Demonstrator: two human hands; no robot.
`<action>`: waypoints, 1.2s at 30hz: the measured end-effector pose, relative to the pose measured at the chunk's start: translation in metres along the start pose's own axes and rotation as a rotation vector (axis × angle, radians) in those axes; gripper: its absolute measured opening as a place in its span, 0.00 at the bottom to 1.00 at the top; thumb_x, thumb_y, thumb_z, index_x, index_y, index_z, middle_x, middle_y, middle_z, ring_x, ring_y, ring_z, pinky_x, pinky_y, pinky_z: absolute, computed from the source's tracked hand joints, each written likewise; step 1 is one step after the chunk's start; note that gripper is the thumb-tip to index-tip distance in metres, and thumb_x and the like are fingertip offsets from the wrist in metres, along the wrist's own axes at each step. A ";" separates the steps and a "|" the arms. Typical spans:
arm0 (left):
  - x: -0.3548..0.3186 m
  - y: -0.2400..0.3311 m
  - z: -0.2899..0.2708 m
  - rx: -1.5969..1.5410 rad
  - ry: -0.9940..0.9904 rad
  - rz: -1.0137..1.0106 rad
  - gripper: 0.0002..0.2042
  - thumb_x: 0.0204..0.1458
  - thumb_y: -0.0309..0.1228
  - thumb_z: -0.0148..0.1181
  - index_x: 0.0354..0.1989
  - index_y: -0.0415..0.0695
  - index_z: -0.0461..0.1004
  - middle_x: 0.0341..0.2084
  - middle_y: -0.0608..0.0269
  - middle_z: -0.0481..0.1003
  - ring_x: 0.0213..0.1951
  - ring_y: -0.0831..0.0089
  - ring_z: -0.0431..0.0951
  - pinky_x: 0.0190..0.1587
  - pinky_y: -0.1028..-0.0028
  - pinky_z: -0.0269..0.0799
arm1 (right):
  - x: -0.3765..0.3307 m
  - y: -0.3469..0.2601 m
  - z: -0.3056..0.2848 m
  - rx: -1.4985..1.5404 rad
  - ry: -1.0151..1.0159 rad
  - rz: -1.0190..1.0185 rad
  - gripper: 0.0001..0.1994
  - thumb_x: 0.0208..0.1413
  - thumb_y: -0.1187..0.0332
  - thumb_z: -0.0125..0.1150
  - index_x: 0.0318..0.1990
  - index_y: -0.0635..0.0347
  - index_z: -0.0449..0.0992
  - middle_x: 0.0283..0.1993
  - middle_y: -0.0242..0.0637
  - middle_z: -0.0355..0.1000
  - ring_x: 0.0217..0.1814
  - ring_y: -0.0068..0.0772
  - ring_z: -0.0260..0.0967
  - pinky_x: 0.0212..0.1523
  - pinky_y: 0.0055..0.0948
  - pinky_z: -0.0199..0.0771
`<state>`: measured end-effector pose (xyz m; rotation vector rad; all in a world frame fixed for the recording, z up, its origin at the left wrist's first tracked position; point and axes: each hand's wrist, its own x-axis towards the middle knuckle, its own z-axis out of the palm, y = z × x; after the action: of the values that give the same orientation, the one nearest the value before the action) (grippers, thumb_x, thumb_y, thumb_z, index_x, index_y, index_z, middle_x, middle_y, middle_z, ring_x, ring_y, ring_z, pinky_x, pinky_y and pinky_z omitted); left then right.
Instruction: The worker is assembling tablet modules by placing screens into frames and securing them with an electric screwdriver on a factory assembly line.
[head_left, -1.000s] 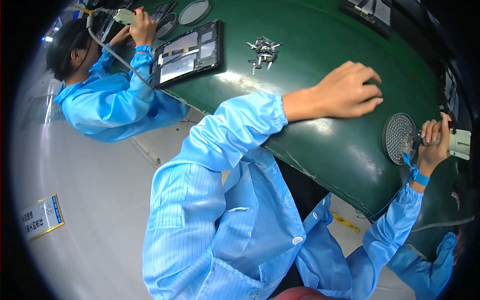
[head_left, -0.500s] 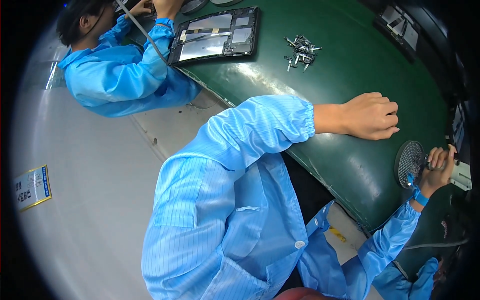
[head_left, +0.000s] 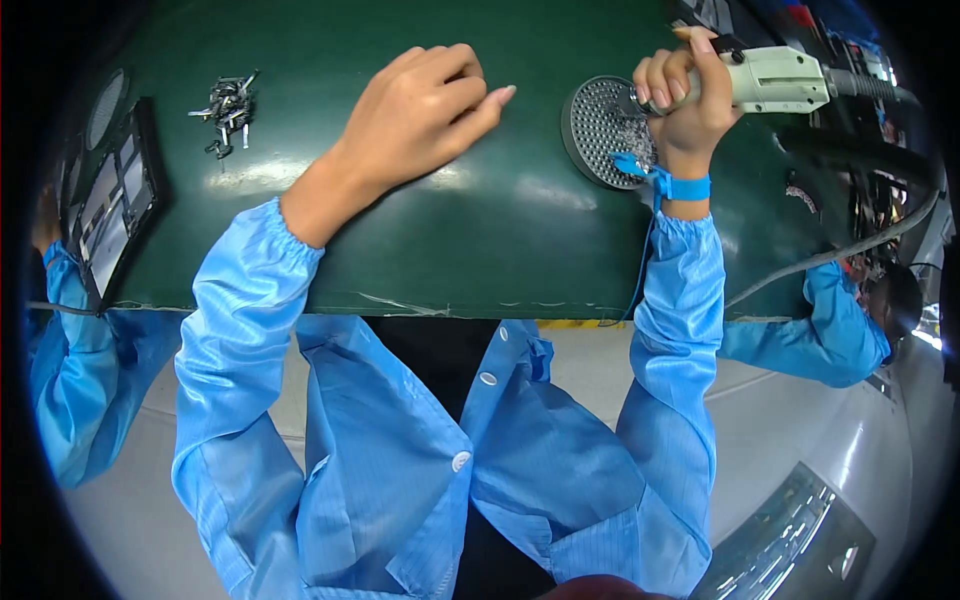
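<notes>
My right hand [head_left: 690, 95] is wrapped round a pale green electric screwdriver [head_left: 785, 80], which lies sideways with its cable running right. Its front end is above a round dark dish [head_left: 578, 140] with a dimpled surface and small loose bits, perhaps screws, on its right part. A blue wrist strap [head_left: 688, 187] with a cord circles my right wrist. My left hand [head_left: 415, 115] is over the green table, back upward, fingers curled in and thumb sticking out to the right. Nothing shows in it, though its palm is hidden.
The green table [head_left: 480, 240] carries a pile of small dark and silver parts [head_left: 230, 108] left of my left hand. An opened tablet-like device [head_left: 115, 215] stands at the left edge. Blue-sleeved co-workers are at the left and right [head_left: 835, 345]. A grey cable [head_left: 840, 260] crosses the right side.
My view has swung right, so the parts pile and opened device appear farther left. My right hand still grips the screwdriver by the dish. The left thumb now shows, stretched away from the curled fingers.
</notes>
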<state>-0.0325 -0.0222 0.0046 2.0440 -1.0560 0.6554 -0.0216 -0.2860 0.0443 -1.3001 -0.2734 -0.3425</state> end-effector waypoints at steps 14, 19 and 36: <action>-0.001 0.001 0.007 -0.005 -0.011 0.002 0.10 0.52 0.26 0.67 0.22 0.39 0.75 0.23 0.64 0.72 0.25 0.67 0.72 0.30 0.68 0.68 | -0.001 0.003 -0.015 -0.046 0.018 -0.001 0.13 0.64 0.64 0.49 0.42 0.66 0.74 0.15 0.27 0.51 0.15 0.24 0.53 0.21 0.31 0.60; -0.001 -0.001 0.007 -0.010 -0.006 0.005 0.09 0.52 0.26 0.67 0.23 0.38 0.75 0.24 0.63 0.72 0.25 0.66 0.72 0.31 0.68 0.68 | -0.001 0.004 -0.013 -0.039 0.014 -0.008 0.13 0.65 0.64 0.49 0.41 0.66 0.74 0.16 0.27 0.52 0.15 0.24 0.52 0.21 0.31 0.60; -0.003 0.001 0.007 -0.021 0.026 -0.015 0.11 0.51 0.28 0.68 0.20 0.40 0.74 0.24 0.62 0.73 0.24 0.65 0.72 0.30 0.67 0.67 | -0.004 0.000 -0.007 -0.121 0.075 0.036 0.16 0.68 0.62 0.48 0.44 0.70 0.71 0.16 0.27 0.51 0.15 0.23 0.51 0.22 0.30 0.59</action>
<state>-0.0343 -0.0268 -0.0018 2.0186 -1.0276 0.6592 -0.0248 -0.2927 0.0410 -1.4064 -0.1679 -0.3810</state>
